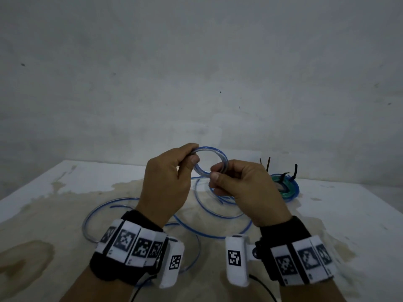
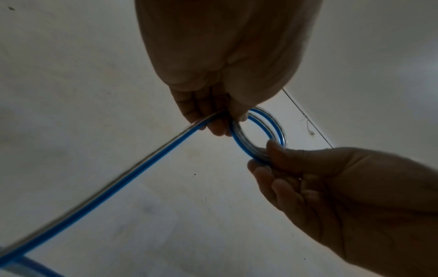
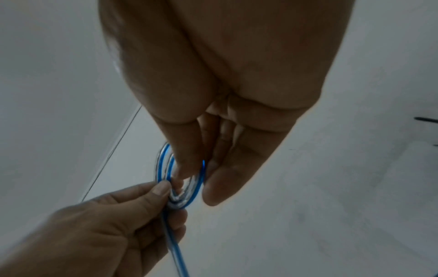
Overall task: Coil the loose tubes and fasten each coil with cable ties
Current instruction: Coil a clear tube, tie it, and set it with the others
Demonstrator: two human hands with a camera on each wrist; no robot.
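A clear tube with a blue stripe is wound into a small coil (image 1: 214,152) held above the table between both hands. My left hand (image 1: 187,159) pinches the coil's left side with thumb and curled fingers. My right hand (image 1: 214,173) pinches its lower right side. In the left wrist view the coil (image 2: 244,148) shows two or three turns, and the tube's free length (image 2: 113,185) runs down to the lower left. In the right wrist view the coil (image 3: 166,168) is seen edge-on between both thumbs. The rest of the tube (image 1: 209,232) lies in loose loops on the table.
A finished coil of green and blue tube (image 1: 287,188) lies at the back right of the table, bound with black cable ties (image 1: 267,164) whose tails stick up. The white table (image 1: 349,214) is stained brown. A grey wall stands close behind.
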